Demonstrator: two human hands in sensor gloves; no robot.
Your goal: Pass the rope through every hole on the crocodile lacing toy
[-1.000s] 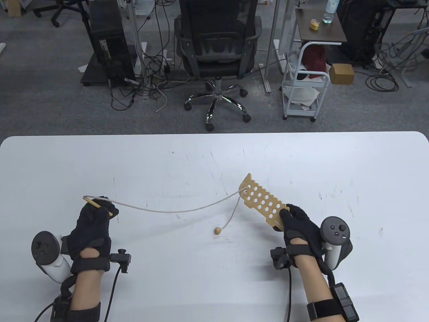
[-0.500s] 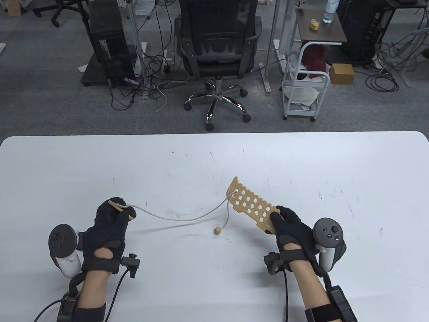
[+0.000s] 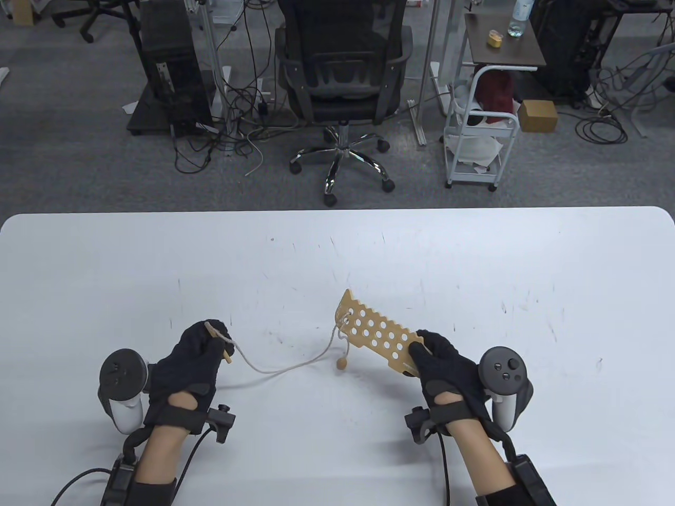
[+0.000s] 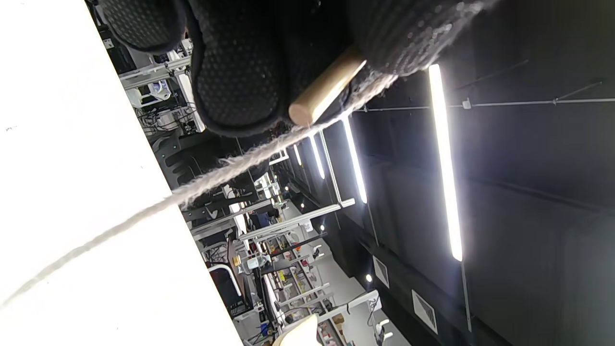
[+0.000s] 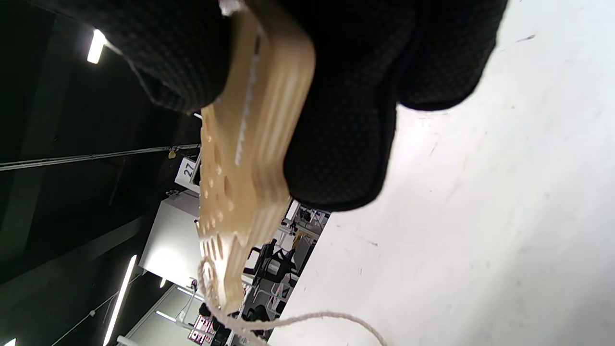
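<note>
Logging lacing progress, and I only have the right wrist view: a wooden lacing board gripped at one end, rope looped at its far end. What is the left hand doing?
Observer: The left hand pinches the wooden needle at the rope's leading end, well clear of the lacing board.
Operator: Is the rope taut between them?
Observer: No. The rope sags in a slack curve down to the table between needle and board.
Operator: Where is the stopper end?
Observer: A wooden bead hangs on a short tail below the board's far end, low by the table. I cannot tell whether it touches.
</note>
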